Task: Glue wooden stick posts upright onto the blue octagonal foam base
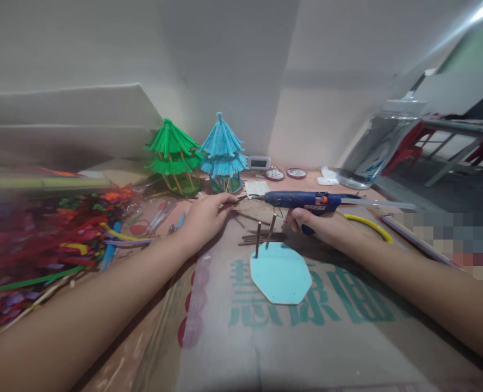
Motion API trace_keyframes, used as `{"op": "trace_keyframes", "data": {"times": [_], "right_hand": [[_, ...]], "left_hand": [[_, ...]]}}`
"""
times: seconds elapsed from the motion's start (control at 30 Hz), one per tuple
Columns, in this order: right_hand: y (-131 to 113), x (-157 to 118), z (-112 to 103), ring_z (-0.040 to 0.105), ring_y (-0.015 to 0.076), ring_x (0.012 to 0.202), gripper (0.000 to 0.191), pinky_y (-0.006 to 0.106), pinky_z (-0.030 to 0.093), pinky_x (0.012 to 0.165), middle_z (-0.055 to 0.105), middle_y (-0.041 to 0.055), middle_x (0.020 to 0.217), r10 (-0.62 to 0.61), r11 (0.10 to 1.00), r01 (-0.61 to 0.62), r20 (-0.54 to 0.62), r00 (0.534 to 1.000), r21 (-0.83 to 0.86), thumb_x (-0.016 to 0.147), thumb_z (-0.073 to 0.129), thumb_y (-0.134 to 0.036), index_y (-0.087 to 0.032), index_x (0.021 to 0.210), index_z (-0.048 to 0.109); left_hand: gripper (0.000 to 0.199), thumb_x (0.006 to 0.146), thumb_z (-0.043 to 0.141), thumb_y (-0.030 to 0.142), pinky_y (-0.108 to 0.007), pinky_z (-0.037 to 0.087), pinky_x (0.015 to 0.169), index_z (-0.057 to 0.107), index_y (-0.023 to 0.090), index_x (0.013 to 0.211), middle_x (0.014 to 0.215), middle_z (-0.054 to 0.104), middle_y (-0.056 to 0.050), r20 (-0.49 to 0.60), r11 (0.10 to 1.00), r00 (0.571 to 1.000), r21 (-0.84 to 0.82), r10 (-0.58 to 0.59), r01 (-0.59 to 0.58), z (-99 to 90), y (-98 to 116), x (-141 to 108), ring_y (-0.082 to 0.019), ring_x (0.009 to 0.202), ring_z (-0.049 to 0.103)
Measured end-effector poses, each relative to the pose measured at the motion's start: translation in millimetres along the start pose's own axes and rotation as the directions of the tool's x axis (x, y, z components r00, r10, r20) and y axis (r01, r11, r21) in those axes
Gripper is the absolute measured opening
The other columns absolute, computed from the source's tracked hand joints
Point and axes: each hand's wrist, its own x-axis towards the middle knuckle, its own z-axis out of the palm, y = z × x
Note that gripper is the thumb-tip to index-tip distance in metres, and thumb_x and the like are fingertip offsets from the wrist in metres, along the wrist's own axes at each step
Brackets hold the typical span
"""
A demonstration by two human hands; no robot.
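My right hand is wrapped round the handle of a blue glue gun, whose nozzle points left. My left hand pinches a thin brown stick, its end close to the nozzle. Below them a light blue octagonal board lies on the cardboard, with two brown sticks standing upright near its far left edge. More brown sticks lie in a small bundle just behind the board.
Green and blue model pavilions stand by the wall, beside a small digital display. Colourful craft material is heaped at left. A large clear bottle stands back right; a yellow strip lies near my right forearm.
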Motion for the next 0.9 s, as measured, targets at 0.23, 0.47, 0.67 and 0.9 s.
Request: {"op": "trace_keyframes", "data": {"times": [0.23, 0.47, 0.67, 0.9], "right_hand": [[1.0, -0.3, -0.3, 0.052, 0.0155, 0.057, 0.057, 0.03, 0.041, 0.062, 0.058, 0.0014, 0.059, -0.007, 1.0, 0.007, -0.003, 1.0, -0.016, 0.092, 0.044, -0.063, -0.021, 0.053, 0.051], [4.4, 0.4, 2.1, 0.063, 0.0215, 0.071, 0.059, 0.032, 0.046, 0.069, 0.063, 0.0037, 0.062, 0.031, 0.999, -0.031, -0.015, 0.999, 0.011, 0.09, 0.046, -0.066, -0.023, 0.05, 0.047], [7.4, 1.5, 2.1, 0.066, 0.0241, 0.078, 0.059, 0.034, 0.047, 0.071, 0.065, 0.0049, 0.066, 0.025, 1.0, -0.025, -0.012, 1.0, 0.011, 0.092, 0.046, -0.064, -0.023, 0.05, 0.044], [9.5, 2.1, 3.4, 0.066, 0.0229, 0.073, 0.058, 0.034, 0.049, 0.07, 0.061, 0.0037, 0.058, 0.037, 0.999, -0.037, -0.036, 0.999, 0.014, 0.091, 0.048, -0.063, -0.024, 0.049, 0.043]], "left_hand": [[0.022, 0.093, 0.058, 0.024, -0.034, 0.05, 0.095, 0.072, 0.021, 0.109, 0.11, 0.077, -0.005, 0.004, 0.998, 0.999, 0.026, 0.05, -0.05, -0.9, 2.0, -0.9, -0.024, 0.104, 0.069], [0.022, 0.094, 0.058, 0.025, -0.034, 0.049, 0.095, 0.073, 0.022, 0.11, 0.109, 0.077, -0.005, 0.008, 0.997, 0.999, 0.062, 0.039, -0.04, -2.8, 4.8, -0.5, -0.025, 0.104, 0.068], [0.021, 0.094, 0.059, 0.025, -0.035, 0.049, 0.093, 0.073, 0.02, 0.11, 0.108, 0.077, -0.006, 0.014, 0.996, 0.999, 0.074, 0.048, -0.049, -2.6, 5.2, -0.3, -0.025, 0.101, 0.068], [0.021, 0.094, 0.06, 0.026, -0.035, 0.049, 0.092, 0.073, 0.021, 0.11, 0.108, 0.077, -0.006, 0.013, 0.995, 0.998, 0.08, 0.061, -0.062, -3.3, 5.3, -1.7, -0.026, 0.102, 0.068]]}}
